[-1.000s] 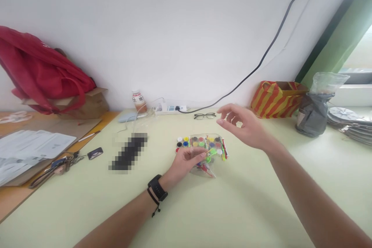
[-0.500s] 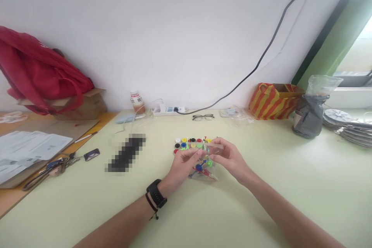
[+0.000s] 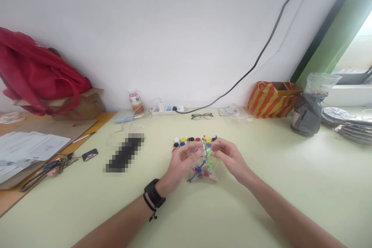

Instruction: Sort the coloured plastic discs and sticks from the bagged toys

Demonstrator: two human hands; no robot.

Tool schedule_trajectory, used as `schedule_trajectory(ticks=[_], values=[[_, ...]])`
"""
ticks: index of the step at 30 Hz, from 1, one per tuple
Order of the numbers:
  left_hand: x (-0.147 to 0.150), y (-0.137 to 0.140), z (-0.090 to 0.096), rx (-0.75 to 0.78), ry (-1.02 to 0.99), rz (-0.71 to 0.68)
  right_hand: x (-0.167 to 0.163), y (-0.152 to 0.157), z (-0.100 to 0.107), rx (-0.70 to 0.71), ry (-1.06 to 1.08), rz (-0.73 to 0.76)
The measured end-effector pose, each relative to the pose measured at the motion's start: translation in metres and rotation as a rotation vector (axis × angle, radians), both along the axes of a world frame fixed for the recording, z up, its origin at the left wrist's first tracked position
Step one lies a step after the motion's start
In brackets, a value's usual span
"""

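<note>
A clear plastic bag (image 3: 202, 174) hangs between my hands, low over the table. Inside it are small blue, green and red plastic pieces (image 3: 198, 169). My left hand (image 3: 182, 162) pinches the bag's top edge on the left, thumb against fingers. On the other side my right hand (image 3: 229, 158) is closed on the bag's upper right edge. Just beyond the hands, rows of round coloured plastic pieces (image 3: 183, 139) in white, yellow, black, red and blue lie on the table, partly hidden by my hands and the bag.
Eyeglasses (image 3: 202, 116) and a power strip (image 3: 167, 111) lie near the wall. A drink bottle (image 3: 135, 102) stands at the back left. Further right are a striped bag (image 3: 271, 100), a grey bag (image 3: 309, 116) and stacked discs (image 3: 356, 131). Keys (image 3: 55, 166) lie left.
My hands have moved slightly apart at the bag's top, and my left hand has shifted a little left. More of the bag's contents shows between them. The view has shifted slightly.
</note>
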State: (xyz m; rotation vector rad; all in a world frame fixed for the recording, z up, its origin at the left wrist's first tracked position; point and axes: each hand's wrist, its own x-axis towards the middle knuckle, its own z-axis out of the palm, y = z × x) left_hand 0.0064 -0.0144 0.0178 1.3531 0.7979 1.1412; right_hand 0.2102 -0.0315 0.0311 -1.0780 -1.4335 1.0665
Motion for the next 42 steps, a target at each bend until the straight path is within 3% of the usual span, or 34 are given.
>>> schedule_trajectory(ticks=[6, 17, 30, 38, 42], values=[[-0.016, 0.020, 0.008, 0.060, 0.009, 0.103, 0.006, 0.002, 0.003, 0.029, 0.006, 0.023], [-0.032, 0.029, 0.016, 0.176, 0.128, -0.021, 0.026, 0.014, -0.007, 0.036, 0.089, 0.082], [-0.026, 0.026, 0.013, 0.089, 0.067, 0.034, 0.015, 0.008, 0.001, 0.014, 0.048, 0.060], [-0.026, 0.027, 0.011, 0.130, 0.152, -0.089, 0.014, 0.010, -0.005, 0.095, -0.039, -0.002], [-0.024, 0.028, 0.006, 0.113, 0.143, -0.051, 0.012, 0.009, -0.006, 0.090, -0.053, 0.038]])
